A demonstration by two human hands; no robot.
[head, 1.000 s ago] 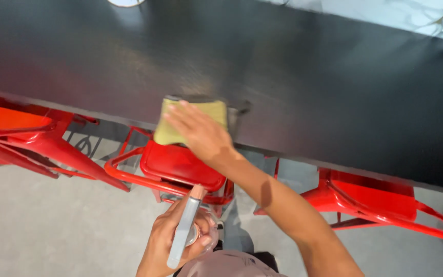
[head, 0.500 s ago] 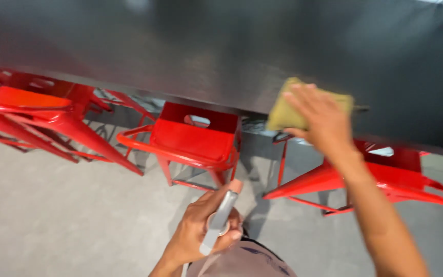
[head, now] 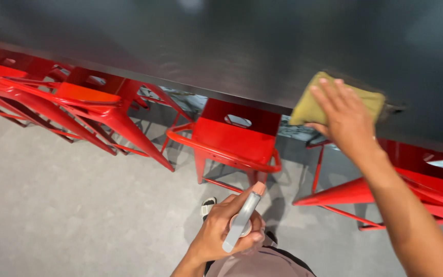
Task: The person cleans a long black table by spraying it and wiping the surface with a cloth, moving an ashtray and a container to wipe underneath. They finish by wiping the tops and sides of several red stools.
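Yellow cloth (head: 311, 105) under right hand (head: 345, 119), now farther right along dark table (head: 190, 46).

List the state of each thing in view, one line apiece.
Right hand: flat on the cloth.
Yellow-green cloth: pressed on the table near its edge.
Left hand: gripping the spray bottle.
Spray bottle: held, tilted.
Black table: bare where visible.
Red stools: upright, unoccupied, tucked at the table's edge.
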